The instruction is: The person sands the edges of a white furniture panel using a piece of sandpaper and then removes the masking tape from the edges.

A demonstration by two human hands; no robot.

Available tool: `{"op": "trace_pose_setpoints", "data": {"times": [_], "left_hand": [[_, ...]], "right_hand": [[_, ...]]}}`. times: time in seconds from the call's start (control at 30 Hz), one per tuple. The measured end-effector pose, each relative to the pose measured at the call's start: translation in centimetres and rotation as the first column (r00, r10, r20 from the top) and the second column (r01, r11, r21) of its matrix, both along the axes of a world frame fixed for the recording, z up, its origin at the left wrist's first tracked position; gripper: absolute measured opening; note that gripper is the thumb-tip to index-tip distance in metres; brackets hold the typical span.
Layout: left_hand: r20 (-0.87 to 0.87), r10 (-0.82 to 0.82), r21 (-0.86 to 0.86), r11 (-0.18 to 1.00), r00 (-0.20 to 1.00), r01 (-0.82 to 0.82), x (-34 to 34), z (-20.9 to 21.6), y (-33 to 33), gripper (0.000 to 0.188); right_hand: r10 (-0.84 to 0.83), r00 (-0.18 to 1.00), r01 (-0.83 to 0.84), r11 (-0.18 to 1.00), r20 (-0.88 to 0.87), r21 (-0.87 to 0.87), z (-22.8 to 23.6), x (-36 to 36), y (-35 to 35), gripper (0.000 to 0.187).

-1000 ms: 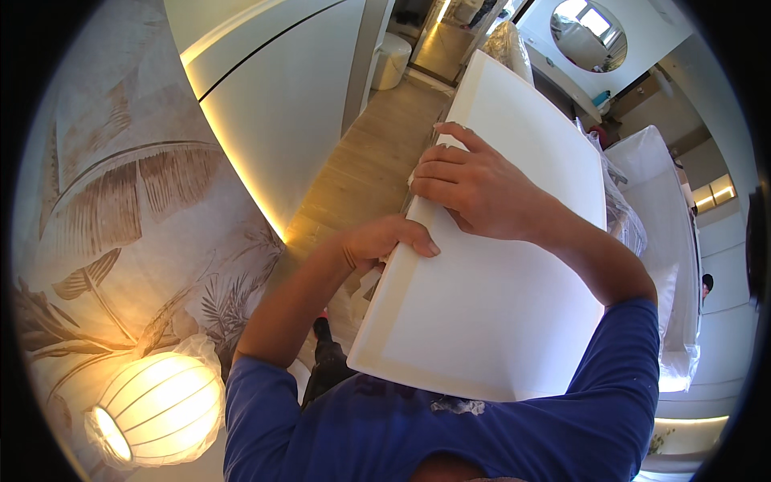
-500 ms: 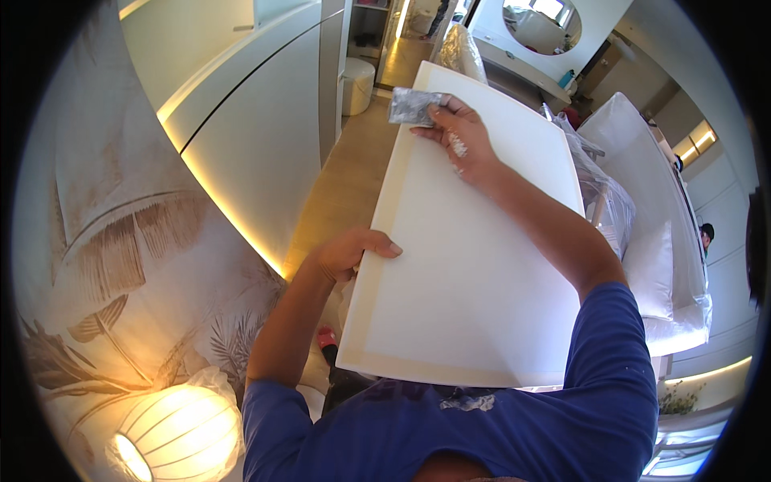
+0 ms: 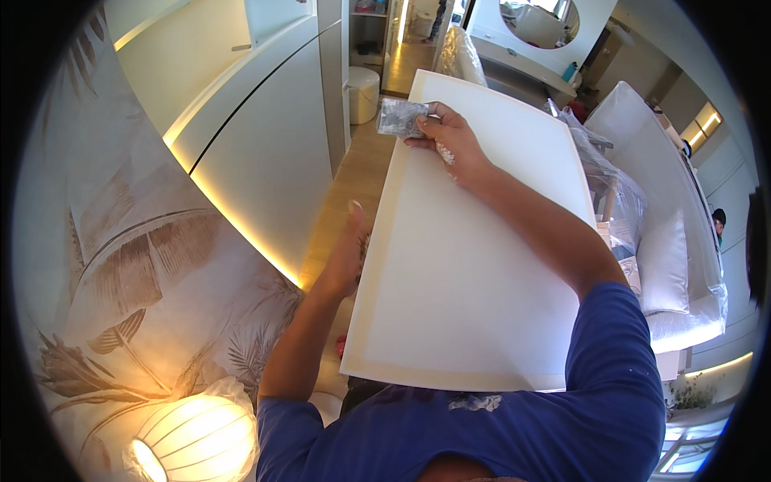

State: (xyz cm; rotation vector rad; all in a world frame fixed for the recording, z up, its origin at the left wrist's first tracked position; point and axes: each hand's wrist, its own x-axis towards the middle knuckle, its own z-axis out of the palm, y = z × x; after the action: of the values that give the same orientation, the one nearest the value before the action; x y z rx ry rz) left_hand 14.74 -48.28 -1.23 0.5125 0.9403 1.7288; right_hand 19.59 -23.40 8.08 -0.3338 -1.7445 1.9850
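1. One large white rectangular panel (image 3: 470,265) with a pale cream border is held up in front of the person, its near short edge just above the blue shirt (image 3: 514,438), its far edge reaching toward the room beyond
2. Right hand (image 3: 446,136) lies on the panel's far left corner, fingers curled and pinching a small crumpled grey cloth (image 3: 399,117) that juts past the panel's edge
3. Left hand (image 3: 347,255) sits against the panel's left long edge, about halfway along; the thumb points up and the fingers are hidden behind the edge, so whether they are wrapped around it cannot be told
4. Both forearms come up from the blue shirt, the right one crossing over the panel's face
5. Left of the panel runs a wall with a leaf-pattern mural (image 3: 120,273) and a glowing strip of light (image 3: 241,217) under a pale cabinet face
6. Lower left, a round ribbed lamp (image 3: 193,438) glows, wrapped in clear film
7. Right of the panel stand a white sofa with cushions (image 3: 671,265) and something wrapped in clear plastic (image 3: 618,193)
8. Far ahead, a round mirror (image 3: 540,16) hangs above a white counter
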Motion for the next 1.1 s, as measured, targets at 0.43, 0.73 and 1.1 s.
{"op": "trace_pose_setpoints", "data": {"times": [0.43,0.73,1.1], "left_hand": [[-0.761,0.384,0.094,0.862,0.522,-0.498,-9.1,6.5,8.4,0.047],[-0.206,0.461,0.348,0.859,0.863,-0.376,-12.2,2.2,5.4,0.034],[-0.664,0.262,-0.196,0.843,0.700,-0.501,-10.2,-14.9,-1.0,0.018]], "right_hand": [[0.061,0.997,-0.064,0.997,0.057,0.052,0.1,0.0,0.0,0.015],[0.050,0.998,-0.051,0.998,0.038,0.043,-0.8,-0.1,1.0,0.017],[0.005,0.998,-0.010,0.996,0.059,0.092,-0.9,1.0,2.3,0.022]]}}
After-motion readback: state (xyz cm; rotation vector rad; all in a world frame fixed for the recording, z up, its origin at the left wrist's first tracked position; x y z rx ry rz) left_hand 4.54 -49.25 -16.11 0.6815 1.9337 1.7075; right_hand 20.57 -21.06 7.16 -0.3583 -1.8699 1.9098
